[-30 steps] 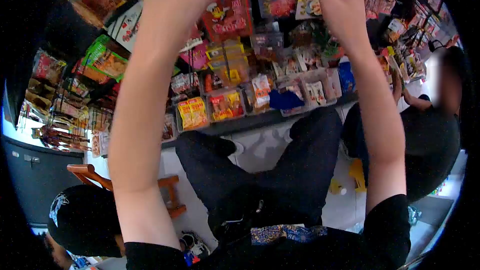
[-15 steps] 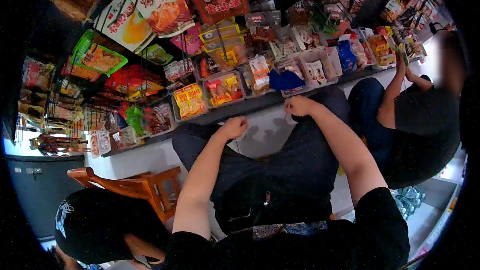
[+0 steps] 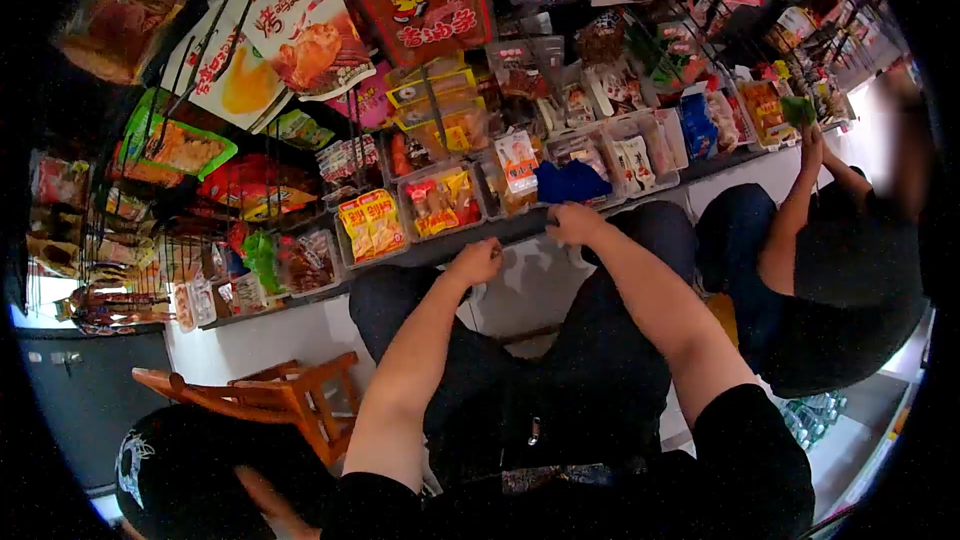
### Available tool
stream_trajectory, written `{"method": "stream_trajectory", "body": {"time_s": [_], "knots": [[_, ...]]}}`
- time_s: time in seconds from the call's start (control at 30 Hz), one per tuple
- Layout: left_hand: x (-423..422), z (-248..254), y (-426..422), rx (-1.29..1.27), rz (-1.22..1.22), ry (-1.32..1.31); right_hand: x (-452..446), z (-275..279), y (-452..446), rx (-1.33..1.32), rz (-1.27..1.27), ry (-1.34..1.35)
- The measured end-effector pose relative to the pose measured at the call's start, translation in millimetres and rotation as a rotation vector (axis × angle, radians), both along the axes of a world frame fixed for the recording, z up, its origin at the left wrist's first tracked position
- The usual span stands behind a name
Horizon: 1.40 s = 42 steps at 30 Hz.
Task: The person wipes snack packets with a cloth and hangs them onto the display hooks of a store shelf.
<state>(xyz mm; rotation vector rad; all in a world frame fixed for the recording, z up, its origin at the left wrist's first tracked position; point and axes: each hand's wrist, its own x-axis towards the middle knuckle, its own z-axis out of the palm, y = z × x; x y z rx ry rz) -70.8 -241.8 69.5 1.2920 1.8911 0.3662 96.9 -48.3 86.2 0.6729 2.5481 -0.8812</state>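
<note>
My left hand [image 3: 476,262] is curled above my left knee, in front of the shelf edge; whatever its closed fingers hold, if anything, is too small to name. My right hand [image 3: 574,225] is also closed, near the shelf edge below a dark blue item [image 3: 572,182], and its fingertips show nothing I can name. Between and beyond the hands are clear bins with yellow packets [image 3: 373,225], red and yellow packets [image 3: 443,202] and a white and orange packet [image 3: 517,161].
Packaged snacks hang above the bins, among them a large red bag [image 3: 420,0]. On the right a person [image 3: 840,260] sits with hands near a green item [image 3: 797,112]. A wooden chair [image 3: 290,395] and a person in a black cap [image 3: 170,470] are at lower left.
Both hands have come down from high in front of the hanging bags to just above my knees. Since half a second ago, they have shifted slightly. The other person's hands have risen a little.
</note>
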Motion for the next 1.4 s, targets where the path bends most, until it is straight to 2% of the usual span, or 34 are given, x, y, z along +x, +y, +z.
{"method": "stream_trajectory", "body": {"time_s": [0.07,0.17,0.3,0.37,0.43,0.47,0.57,0.63,0.7,0.77,0.83,0.9,0.97,1.0,1.1,1.17,1.27,1.4], "knots": [[-6,-18,9,0.026,0.08,-0.025,-12,3,1,0.015,-0.044,0.063],[-16,-49,29,0.019,0.201,-0.056,-30,-23,4,0.093,-0.235,0.056],[-10,-38,66,-0.003,0.411,-0.036,-59,-34,12,0.1,-0.371,0.056],[-12,-82,79,0.08,0.475,-0.023,-65,-36,6,0.167,-0.428,0.052],[-11,-80,96,0.094,0.538,0.025,-74,-34,9,0.156,-0.441,-0.047],[-14,-92,101,0.212,0.492,0.108,-79,-33,12,0.169,-0.444,-0.08],[-13,-89,118,0.085,0.606,-0.024,-78,-32,16,0.186,-0.436,-0.113],[-19,-105,123,0.1,0.559,-0.12,-78,-42,15,0.209,-0.412,-0.135],[-22,-128,131,-0.08,0.614,-0.085,-78,-46,17,0.213,-0.42,-0.126],[-28,-126,132,-0.163,0.752,-0.239,-78,-40,15,0.187,-0.467,-0.099],[-24,-146,123,0.168,0.875,-0.281,-79,-49,18,0.183,-0.49,-0.105],[-30,-136,135,0.116,0.906,-0.326,-77,-54,21,0.185,-0.501,-0.098],[-40,-118,139,-0.325,0.839,-0.354,-72,-60,24,0.175,-0.566,0.003],[-34,-107,135,-0.183,0.859,-0.292,-69,-76,26,0.192,-0.554,0.026],[-20,-57,124,-0.027,0.936,-0.472,-58,-80,31,0.215,-0.547,0.102],[-21,-62,119,-0.012,0.892,-0.456,-52,-76,35,0.215,-0.564,0.156],[-21,-80,106,0.046,0.784,-0.357,-40,-107,52,0.133,-0.716,0.2],[-24,-93,84,-0.012,0.602,-0.174,-35,-73,51,0.098,-0.889,0.161]]}}
